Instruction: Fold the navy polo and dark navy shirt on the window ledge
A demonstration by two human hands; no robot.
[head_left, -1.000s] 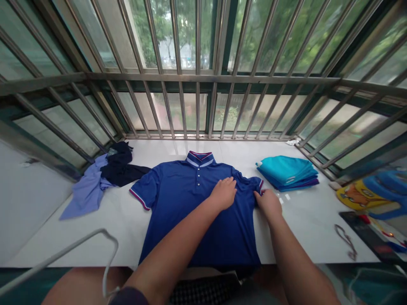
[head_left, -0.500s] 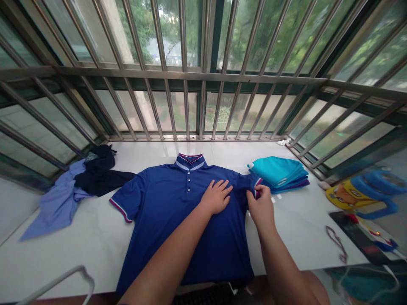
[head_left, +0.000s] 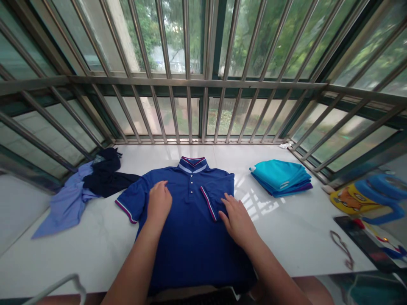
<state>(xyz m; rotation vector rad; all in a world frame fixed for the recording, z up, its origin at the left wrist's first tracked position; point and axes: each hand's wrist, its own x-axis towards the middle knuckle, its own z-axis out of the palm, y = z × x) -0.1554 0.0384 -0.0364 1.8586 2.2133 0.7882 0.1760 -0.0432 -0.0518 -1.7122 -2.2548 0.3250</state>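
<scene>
A navy-blue polo shirt [head_left: 190, 237] lies flat and face up on a white marble counter [head_left: 299, 241], its collar at the far side. The sleeve on the right of the picture, with a striped cuff [head_left: 208, 203], is folded inward over the chest. My left hand [head_left: 159, 204] rests flat on the shirt near the other sleeve, holding nothing. My right hand [head_left: 238, 222] lies on the folded right edge of the shirt, fingers apart, just below the folded sleeve.
A crumpled pale-blue and dark garment pile [head_left: 95, 186] lies left of the shirt. A folded teal stack of shirts [head_left: 281, 178] sits to the right. Beyond the counter stand window bars. A yellow printed item, a blue hanger-like object and a dark cord lie at the right.
The right-hand sleeve and side of the shirt are now folded inward, and my right hand has let go of the sleeve. My left hand has moved left across the shirt.
</scene>
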